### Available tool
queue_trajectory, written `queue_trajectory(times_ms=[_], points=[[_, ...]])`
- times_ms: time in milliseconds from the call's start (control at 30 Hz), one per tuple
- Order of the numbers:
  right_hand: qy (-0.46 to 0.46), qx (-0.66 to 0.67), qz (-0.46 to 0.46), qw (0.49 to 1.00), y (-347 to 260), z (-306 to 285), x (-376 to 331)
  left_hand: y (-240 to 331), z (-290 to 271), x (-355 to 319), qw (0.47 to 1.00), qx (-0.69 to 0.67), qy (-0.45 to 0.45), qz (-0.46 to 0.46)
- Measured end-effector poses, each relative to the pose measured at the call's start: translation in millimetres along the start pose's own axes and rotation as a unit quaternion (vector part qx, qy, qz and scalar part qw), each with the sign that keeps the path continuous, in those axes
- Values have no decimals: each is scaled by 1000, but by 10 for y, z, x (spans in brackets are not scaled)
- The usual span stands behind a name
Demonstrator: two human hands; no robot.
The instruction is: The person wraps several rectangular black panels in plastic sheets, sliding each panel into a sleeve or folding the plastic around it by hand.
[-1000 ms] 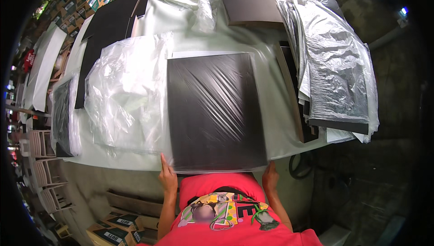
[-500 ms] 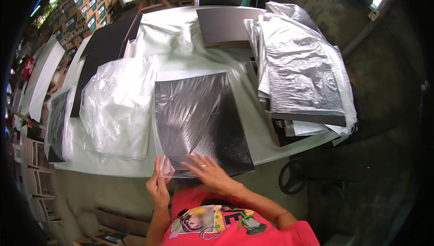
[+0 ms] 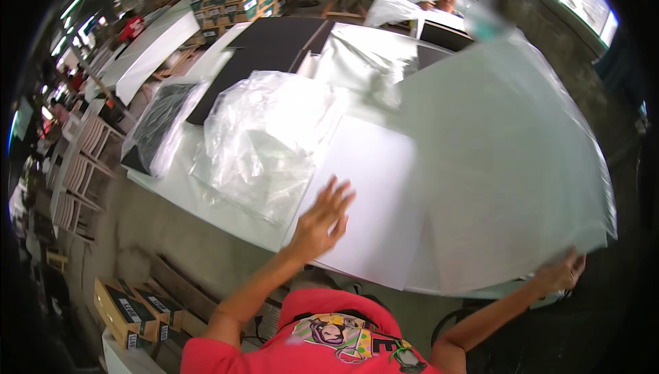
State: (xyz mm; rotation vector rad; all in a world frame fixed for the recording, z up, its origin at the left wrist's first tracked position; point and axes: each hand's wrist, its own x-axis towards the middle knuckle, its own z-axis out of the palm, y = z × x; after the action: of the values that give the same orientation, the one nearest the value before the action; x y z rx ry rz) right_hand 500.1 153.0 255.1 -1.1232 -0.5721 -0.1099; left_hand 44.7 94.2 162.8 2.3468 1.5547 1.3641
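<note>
Your right hand (image 3: 561, 274) grips the bagged panel's (image 3: 508, 168) corner; left hand (image 3: 321, 219) hovers spread beside it; stacking remains.

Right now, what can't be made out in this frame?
- Right hand, head view: fingers hidden behind the panel's edge, grip unclear.
- Panel: motion-blurred, surface unreadable.
- Table under the panel: covered.
- Left hand: contact with the white sheet uncertain.
</note>
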Motion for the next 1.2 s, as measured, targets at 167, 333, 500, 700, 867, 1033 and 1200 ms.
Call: queue_trajectory(times_ms=[167,333,500,700,867,1033,1200], points=[[20,-512,-309,801,1469,-801,1219,-1800,141,56,962,175,-60,-200],[131,-442,-159,873,2061,-837,1424,-3222,-9,690,907,316,-1,-277],[99,-556,-35,825,2150,-1124,1715,-4012,316,1286,897,314,-90,-298],[79,-657,-347,665,1384,-123,925,-4743,-28,1522,889,295,-277,-214],[-340,-137,-41,929,918,1704,-983,-4152,-32,2180,896,-30,-335,-289],[-716,43,50,695,-361,2857,-3648,-2424,-671,1850,947,104,-292,91],[-596,117,6,795,-375,2381,-3492,-2182,-1410,974,945,-280,28,-165]])
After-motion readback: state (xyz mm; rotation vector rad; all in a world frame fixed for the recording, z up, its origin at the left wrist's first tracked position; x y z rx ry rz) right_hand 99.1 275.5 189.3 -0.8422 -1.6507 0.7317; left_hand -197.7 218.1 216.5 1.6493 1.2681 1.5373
